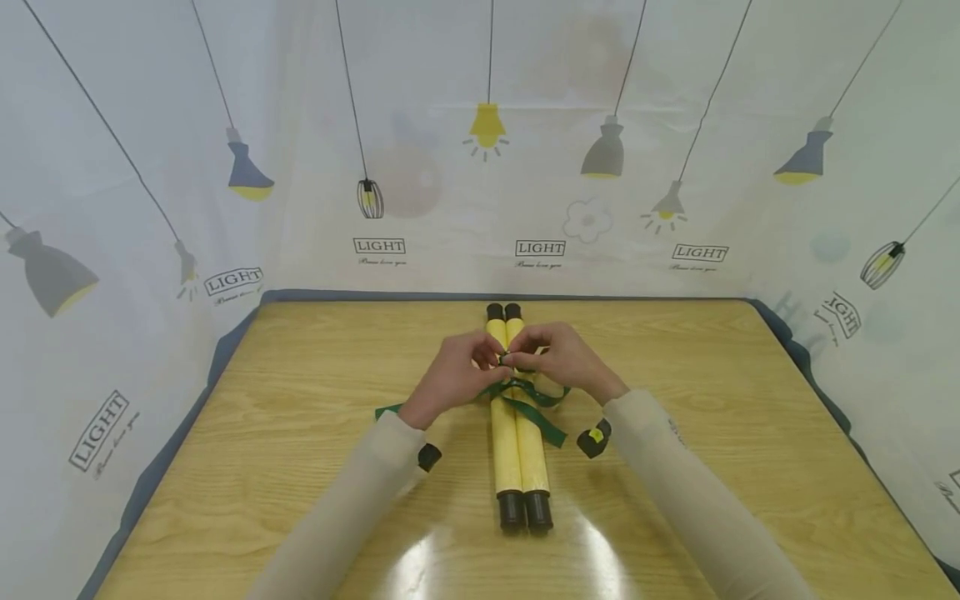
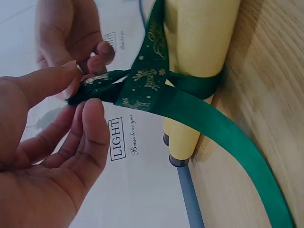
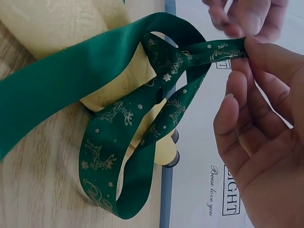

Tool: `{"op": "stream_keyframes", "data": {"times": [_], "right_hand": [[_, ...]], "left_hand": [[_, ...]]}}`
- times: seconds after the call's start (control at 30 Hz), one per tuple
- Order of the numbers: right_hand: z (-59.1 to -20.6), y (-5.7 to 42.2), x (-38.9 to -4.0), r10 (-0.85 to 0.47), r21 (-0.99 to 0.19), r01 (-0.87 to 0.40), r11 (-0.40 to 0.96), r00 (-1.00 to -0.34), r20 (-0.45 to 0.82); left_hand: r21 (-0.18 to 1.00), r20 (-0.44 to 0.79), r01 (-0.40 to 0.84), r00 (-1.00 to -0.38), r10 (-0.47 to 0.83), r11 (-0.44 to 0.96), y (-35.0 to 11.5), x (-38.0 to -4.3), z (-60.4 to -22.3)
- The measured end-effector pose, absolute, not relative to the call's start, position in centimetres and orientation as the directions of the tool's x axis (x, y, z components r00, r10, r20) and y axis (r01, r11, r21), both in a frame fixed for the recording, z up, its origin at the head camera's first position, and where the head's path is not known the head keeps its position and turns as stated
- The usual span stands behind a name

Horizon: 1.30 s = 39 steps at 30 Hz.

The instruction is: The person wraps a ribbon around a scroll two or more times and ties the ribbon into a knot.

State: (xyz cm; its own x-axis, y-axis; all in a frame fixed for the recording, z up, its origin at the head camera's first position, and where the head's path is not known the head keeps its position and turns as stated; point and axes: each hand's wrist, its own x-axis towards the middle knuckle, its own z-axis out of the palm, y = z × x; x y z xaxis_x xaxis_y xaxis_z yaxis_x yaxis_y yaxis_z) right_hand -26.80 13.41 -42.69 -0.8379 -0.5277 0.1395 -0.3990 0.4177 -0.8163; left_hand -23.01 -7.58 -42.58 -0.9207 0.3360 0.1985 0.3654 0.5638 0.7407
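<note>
Two pale yellow tubes (image 1: 519, 450) with dark end caps (image 1: 512, 510) lie side by side, lengthwise on the table. Round their middle runs a dark green ribbon (image 1: 542, 422) printed with gold reindeer and snowflakes. Thumb and fingers of my left hand (image 1: 456, 373) pinch a folded piece of this ribbon (image 2: 147, 80) above the tubes. Opposite it, my right hand (image 1: 558, 357) pinches another stretch of the ribbon (image 3: 107, 133) between thumb and forefinger. A loop hangs below the crossing in the right wrist view, and a loose tail trails over the tubes.
The wooden table (image 1: 315, 358) extends on both sides of the tubes. Behind and beside it hangs a white sheet (image 1: 450, 208) printed with lamps and "LIGHT". A small black piece with a yellow mark (image 1: 595, 437) shows by my right wrist.
</note>
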Motion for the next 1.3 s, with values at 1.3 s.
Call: {"op": "stream_keyframes", "data": {"times": [1.3], "right_hand": [[-44.0,17.1,-23.0,-0.606,-0.649,-0.400,0.647,-0.786,-0.119]], "left_hand": [[0.708,0.300,0.464,-0.880,0.368,0.532,-7.0,-24.0,-43.9]]}}
